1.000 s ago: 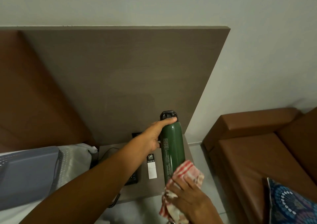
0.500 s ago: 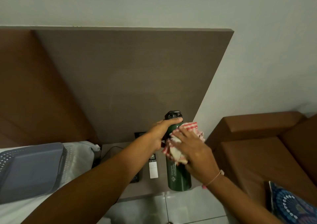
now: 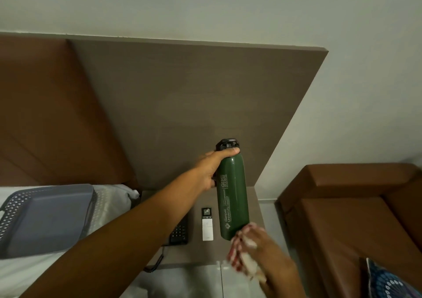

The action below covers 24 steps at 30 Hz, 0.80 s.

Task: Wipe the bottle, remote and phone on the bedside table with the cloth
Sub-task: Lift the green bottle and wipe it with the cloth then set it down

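- The left hand (image 3: 211, 171) is wrapped around the shoulder of the green bottle (image 3: 233, 197), thumb lying just under the black cap (image 3: 227, 143), and holds it clear above the bedside table (image 3: 257, 208).
- The right hand (image 3: 266, 246) is bunched closed on the red-and-white cloth (image 3: 239, 255), pressing it to the bottle's lower end; this hand is blurred, so I cannot tell how its fingers lie.
- The bottle looks like painted metal: rigid, glossy and probably slick under a dry palm. I cannot tell whether it is full, so its weight is a guess. The narrowing below the cap seems the surest place to hold, since it gives the thumb a ledge.
- The cloth is soft and limp; it should fold around the round body easily.
- The remote (image 3: 207, 223), slim and white, lies flat on the table just beside the bottle's foot. It looks light and likely to skid when rubbed, so pinching its long edges would steady it.
- A dark keypad phone (image 3: 180, 232) with a coiled cord sits left of the remote, partly behind the forearm; the cord may snag.
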Available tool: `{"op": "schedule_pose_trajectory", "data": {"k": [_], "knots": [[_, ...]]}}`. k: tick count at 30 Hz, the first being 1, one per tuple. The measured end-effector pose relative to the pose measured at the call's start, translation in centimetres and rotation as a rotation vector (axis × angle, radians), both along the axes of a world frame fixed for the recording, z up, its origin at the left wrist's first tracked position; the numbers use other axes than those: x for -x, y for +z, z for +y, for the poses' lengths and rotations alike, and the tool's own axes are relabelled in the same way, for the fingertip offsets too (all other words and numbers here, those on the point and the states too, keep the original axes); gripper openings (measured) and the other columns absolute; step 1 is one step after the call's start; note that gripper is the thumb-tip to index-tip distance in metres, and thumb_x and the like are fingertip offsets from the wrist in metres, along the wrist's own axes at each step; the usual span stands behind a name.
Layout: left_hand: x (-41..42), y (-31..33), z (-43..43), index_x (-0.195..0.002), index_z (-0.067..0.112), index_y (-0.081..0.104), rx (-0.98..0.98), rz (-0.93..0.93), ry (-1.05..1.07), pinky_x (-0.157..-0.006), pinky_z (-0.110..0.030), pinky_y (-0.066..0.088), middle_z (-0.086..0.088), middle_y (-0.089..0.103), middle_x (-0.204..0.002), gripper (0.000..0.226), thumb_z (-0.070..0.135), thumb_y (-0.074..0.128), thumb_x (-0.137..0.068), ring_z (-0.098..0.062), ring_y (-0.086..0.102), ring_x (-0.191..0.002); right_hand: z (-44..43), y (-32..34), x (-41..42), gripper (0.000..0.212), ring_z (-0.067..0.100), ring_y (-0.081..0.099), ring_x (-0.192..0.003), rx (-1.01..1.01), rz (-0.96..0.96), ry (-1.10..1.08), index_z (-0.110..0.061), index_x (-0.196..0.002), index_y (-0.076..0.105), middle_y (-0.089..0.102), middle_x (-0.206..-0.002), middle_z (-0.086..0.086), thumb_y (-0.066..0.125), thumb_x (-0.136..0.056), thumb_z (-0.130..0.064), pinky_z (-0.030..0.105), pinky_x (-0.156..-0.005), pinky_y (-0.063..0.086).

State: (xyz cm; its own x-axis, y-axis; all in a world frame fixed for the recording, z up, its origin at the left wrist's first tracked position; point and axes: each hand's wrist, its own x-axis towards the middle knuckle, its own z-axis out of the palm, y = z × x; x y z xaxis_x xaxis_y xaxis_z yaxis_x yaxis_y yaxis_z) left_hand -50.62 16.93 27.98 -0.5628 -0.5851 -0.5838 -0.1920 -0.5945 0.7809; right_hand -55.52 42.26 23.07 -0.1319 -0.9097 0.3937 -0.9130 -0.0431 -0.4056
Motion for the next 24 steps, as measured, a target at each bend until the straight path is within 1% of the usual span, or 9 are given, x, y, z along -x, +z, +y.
{"op": "schedule_pose_trajectory", "data": {"k": [2,4,7,12,15,17,19,20,24], "knots": [[0.1,-0.2,0.4,-0.099,0.020,0.069,0.006,-0.002,-0.019,-0.044,-0.030,0.057,0.002,0.079,-0.068,0.052,0.039,0.093,-0.058,-0.014,0.076,-0.059,-0.7,1.4,1.8,0.067,0.024,0.051,-0.125,0.101,-0.023,-0.046,-0.022,-0.126,0.055,0.054,-0.133,0.002,0.079,-0.065,-0.010,0.034,-0.104,0.041],[0.3,-0.5,1.1,-0.097,0.022,0.070,0.013,-0.007,-0.047,-0.048,-0.027,0.058,0.004,0.079,-0.067,0.050,0.041,0.093,-0.057,-0.016,0.077,-0.064,-2.8,2.7,3.4,0.049,0.026,0.047,-0.130,0.123,-0.037,-0.117,-0.019,-0.125,0.057,0.054,-0.134,0.004,0.070,-0.078,-0.013,0.043,-0.105,0.041],[0.6,-0.6,1.8,-0.096,0.023,0.071,0.020,-0.011,-0.087,-0.056,-0.026,0.058,0.004,0.080,-0.071,0.052,0.044,0.093,-0.054,-0.017,0.077,-0.072,-6.4,4.2,4.0,0.054,0.029,0.041,-0.133,0.050,0.034,-0.067,-0.016,-0.125,0.060,0.055,-0.136,0.007,0.076,-0.074,-0.018,0.047,-0.105,0.036],[0.2,-0.1,0.8,-0.095,0.019,0.070,-0.019,0.005,-0.058,-0.048,-0.028,0.059,0.001,0.078,-0.065,0.044,0.039,0.092,-0.062,-0.014,0.075,-0.055,-7.5,2.5,1.4,0.056,0.030,0.042,-0.133,-0.227,0.243,0.061,-0.029,-0.122,0.059,0.057,-0.135,0.002,0.076,-0.069,-0.032,0.052,-0.110,0.021],[-0.3,0.1,-0.5,-0.098,0.019,0.070,0.006,0.020,-0.027,-0.055,-0.033,0.061,0.001,0.080,-0.068,0.049,0.040,0.092,-0.060,-0.015,0.077,-0.062,-4.7,-0.7,-0.8,0.058,0.024,0.050,-0.127,-0.394,0.304,0.185,-0.038,-0.109,0.066,0.063,-0.127,-0.005,0.082,-0.054,-0.038,0.049,-0.106,0.030],[-0.7,0.2,-1.3,-0.099,0.019,0.071,0.038,0.030,-0.019,-0.059,-0.034,0.062,0.001,0.080,-0.072,0.051,0.041,0.092,-0.059,-0.017,0.077,-0.068,-2.8,-2.8,-1.7,0.058,0.025,0.026,-0.141,-0.498,0.282,0.217,-0.035,-0.124,0.059,0.050,-0.143,-0.002,0.073,-0.067,-0.031,0.047,-0.112,0.017],[-1.1,0.1,-1.8,-0.098,0.019,0.072,0.062,0.039,-0.014,-0.063,-0.035,0.063,0.000,0.081,-0.077,0.049,0.042,0.092,-0.059,-0.017,0.077,-0.071,-2.1,-4.3,-1.2,0.060,0.025,-0.016,-0.141,-0.602,0.331,0.230,-0.036,-0.141,0.036,0.018,-0.158,-0.004,0.059,-0.087,-0.027,0.045,-0.113,-0.009],[-1.3,-0.1,-2.0,-0.099,0.019,0.073,0.069,0.043,-0.013,-0.067,-0.038,0.063,-0.002,0.082,-0.083,0.049,0.043,0.092,-0.060,-0.019,0.078,-0.075,-1.7,-4.6,-0.6,0.062,0.024,-0.021,-0.140,-0.585,0.326,0.258,-0.038,-0.145,0.025,0.009,-0.160,-0.007,0.055,-0.091,-0.028,0.046,-0.114,-0.010],[-1.9,-0.4,-1.9,-0.113,0.016,0.070,0.060,0.059,-0.064,-0.092,-0.049,0.059,-0.011,0.076,-0.111,0.061,0.046,0.089,-0.063,-0.029,0.072,-0.103,-2.8,0.1,1.1,0.039,0.024,0.038,-0.137,-0.064,-0.077,0.009,-0.030,-0.133,0.048,0.047,-0.144,0.001,0.048,-0.095,-0.040,0.038,-0.109,0.036]]}}
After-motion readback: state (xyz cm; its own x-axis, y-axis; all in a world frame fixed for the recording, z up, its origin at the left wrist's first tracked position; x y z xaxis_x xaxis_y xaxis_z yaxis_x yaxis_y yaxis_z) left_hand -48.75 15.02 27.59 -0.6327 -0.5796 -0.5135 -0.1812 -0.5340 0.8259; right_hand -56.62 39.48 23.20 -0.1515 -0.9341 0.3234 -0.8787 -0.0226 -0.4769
